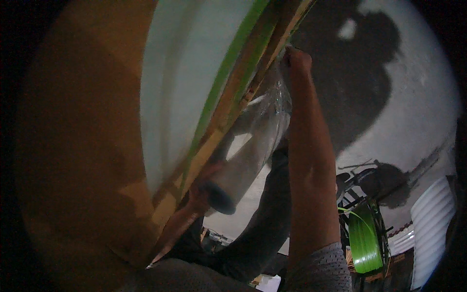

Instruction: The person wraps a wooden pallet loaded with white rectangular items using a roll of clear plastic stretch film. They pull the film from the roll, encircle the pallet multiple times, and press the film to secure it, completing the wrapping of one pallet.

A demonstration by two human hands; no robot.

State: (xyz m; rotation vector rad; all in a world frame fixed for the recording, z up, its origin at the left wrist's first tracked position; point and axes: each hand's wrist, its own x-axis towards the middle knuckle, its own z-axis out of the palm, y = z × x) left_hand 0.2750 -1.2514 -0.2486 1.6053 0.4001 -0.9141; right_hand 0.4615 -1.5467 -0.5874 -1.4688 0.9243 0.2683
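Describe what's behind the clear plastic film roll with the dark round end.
Past the roll, pale grey floor and a dark trouser leg show; whatever its dark end covers cannot be seen.

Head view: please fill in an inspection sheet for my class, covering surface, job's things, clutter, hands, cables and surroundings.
Surface: pale grey floor, crossed by a large dark shadow.
Job's things: clear film roll, slanting, its dark end lowest; beside it a brown sheet and a pale panel with green edge bands.
Clutter: green reel and white ribbed roll, lower right.
Hands: left hand at the roll's lower end, grip partly hidden; right hand closed at the film's upper end.
Cables: nothing seen; the loose green strand belongs to the reel.
Surroundings: dim light; small items near the legs unclear.
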